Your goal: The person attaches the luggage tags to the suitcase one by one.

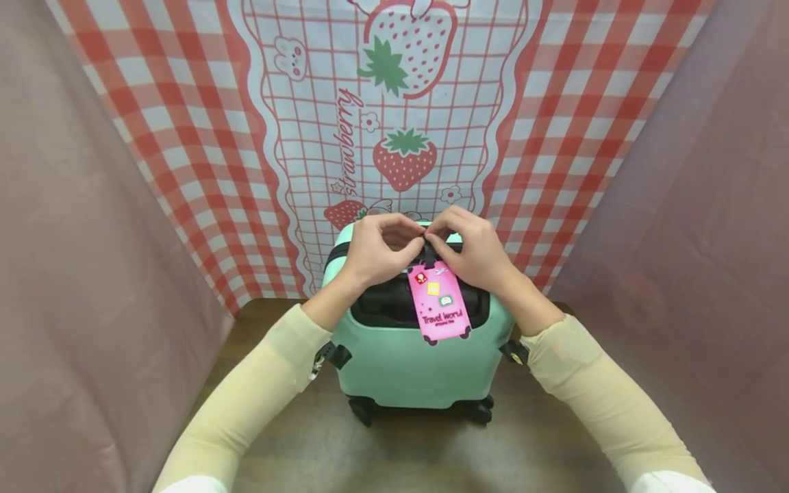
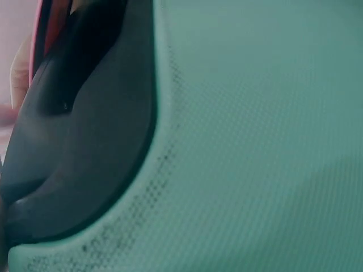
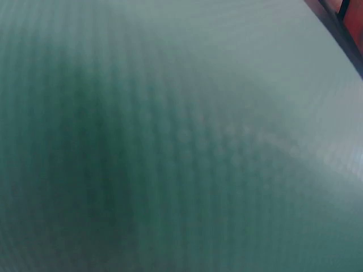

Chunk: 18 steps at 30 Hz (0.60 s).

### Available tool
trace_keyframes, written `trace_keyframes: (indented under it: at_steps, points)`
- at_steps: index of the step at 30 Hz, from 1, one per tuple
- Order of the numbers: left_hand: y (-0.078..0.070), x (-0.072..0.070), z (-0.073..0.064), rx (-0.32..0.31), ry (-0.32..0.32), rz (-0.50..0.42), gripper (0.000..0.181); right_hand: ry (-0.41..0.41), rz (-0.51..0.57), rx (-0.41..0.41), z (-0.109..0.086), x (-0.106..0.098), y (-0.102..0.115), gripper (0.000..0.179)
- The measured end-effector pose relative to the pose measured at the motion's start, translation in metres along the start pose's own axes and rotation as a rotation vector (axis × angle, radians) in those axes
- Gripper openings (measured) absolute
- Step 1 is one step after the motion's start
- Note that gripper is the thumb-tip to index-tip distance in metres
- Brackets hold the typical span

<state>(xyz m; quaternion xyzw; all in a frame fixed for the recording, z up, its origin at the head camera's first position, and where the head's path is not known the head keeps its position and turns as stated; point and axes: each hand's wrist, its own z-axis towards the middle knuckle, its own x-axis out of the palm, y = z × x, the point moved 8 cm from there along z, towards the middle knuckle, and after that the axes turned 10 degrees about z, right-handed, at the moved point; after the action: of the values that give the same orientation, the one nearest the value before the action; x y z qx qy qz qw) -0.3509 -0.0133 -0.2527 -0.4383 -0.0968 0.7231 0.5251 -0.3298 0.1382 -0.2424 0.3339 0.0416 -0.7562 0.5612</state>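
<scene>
A mint-green suitcase (image 1: 419,370) stands on its wheels in the middle of the head view. Over its black handle recess (image 1: 385,305) hangs a pink luggage tag (image 1: 439,301), printed "Travel World". The tag's short black strap (image 1: 429,256) rises to where both hands meet. From the left, my left hand (image 1: 381,250) pinches the strap's upper end between thumb and fingers. Fingertips of my right hand (image 1: 479,248) pinch it from the other side. Close-up green shell (image 2: 255,124) and the black recess fill the left wrist view; blurred shell (image 3: 181,158) fills the right wrist view.
A brown wooden table (image 1: 296,438) carries the suitcase. Behind it hangs a red-and-white checked strawberry cloth (image 1: 320,137). Pinkish curtains close in the left side (image 1: 111,274) and right side (image 1: 690,239). Black caster wheels (image 1: 362,409) show under the suitcase's near edge.
</scene>
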Motion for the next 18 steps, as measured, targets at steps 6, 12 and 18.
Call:
trace_keyframes:
  at_steps: [6,12,18]
  points:
    - [0.0031,0.0001,-0.0025,0.0,0.001,0.046,0.027,0.013,-0.019,-0.027,-0.0007,0.0082,0.0008,0.008]
    - [0.0043,0.0033,-0.0011,0.013,0.015,0.06,0.026,0.038,0.015,-0.015,-0.0022,0.0083,-0.0018,0.008]
    - [0.0048,0.0014,0.0,0.028,0.005,0.088,0.026,0.045,0.04,-0.01,-0.0005,0.0096,-0.002,0.008]
